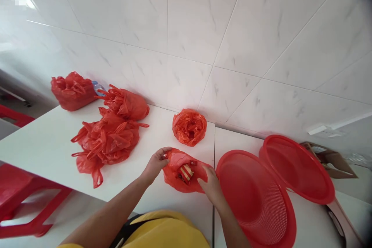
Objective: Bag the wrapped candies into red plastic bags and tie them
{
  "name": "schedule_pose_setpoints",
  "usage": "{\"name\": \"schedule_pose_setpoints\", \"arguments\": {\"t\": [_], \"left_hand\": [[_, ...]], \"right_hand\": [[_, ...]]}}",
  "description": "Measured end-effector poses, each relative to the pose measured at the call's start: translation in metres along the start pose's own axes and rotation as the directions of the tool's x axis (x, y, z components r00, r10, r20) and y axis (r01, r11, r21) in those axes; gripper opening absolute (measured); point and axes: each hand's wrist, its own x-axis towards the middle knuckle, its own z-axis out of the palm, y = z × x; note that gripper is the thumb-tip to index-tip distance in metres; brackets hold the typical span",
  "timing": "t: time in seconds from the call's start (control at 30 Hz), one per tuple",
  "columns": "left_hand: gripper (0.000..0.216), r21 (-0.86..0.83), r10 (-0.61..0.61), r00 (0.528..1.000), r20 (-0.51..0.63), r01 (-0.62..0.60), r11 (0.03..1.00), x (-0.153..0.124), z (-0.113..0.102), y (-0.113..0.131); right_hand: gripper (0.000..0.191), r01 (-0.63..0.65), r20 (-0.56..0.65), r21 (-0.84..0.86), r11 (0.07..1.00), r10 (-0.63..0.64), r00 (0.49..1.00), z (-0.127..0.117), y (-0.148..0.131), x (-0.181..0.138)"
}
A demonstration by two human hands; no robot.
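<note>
A red plastic bag (174, 176) lies on the white table (49, 143) right in front of me, its mouth pulled wide. Small red and cream packets (186, 172) show inside it. My left hand (155, 164) pinches the bag's left rim with closed fingers. My right hand (211, 186) grips the bag's right edge, fingers curled on the plastic.
An open rolled-down red bag (189, 126) sits just behind. A heap of red bags (109, 137) and a full red bag (72, 91) lie at the left. Two red colander basins (258, 197) (298, 168) sit on the right. A red stool (20, 197) stands at lower left.
</note>
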Motion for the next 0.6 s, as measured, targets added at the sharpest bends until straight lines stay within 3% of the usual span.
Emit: {"name": "schedule_pose_setpoints", "arguments": {"t": [0.2, 0.37, 0.5, 0.6], "left_hand": [[0.055, 0.056, -0.003, 0.997, 0.075, -0.002, 0.998, 0.007, -0.018, 0.000], [0.059, 0.160, -0.002, 0.997, 0.075, -0.010, 0.987, 0.015, -0.026, -0.003], [0.056, 0.216, -0.008, 0.997, 0.075, -0.008, 0.976, 0.016, -0.033, -0.006], [0.055, 0.208, -0.024, 0.994, 0.102, 0.003, 0.978, 0.014, -0.036, -0.008]], "right_hand": [[0.061, -0.076, -0.068, -0.139, 0.987, 0.067, 0.995, 0.014, -0.008, -0.019], [0.056, -0.019, -0.235, -0.293, 0.956, -0.053, 0.971, 0.016, -0.025, -0.026], [0.047, -0.006, -0.247, -0.238, 0.971, -0.054, 0.968, 0.016, -0.033, -0.031], [0.039, 0.009, -0.168, -0.151, 0.988, -0.035, 0.985, 0.022, -0.035, -0.028]]}}
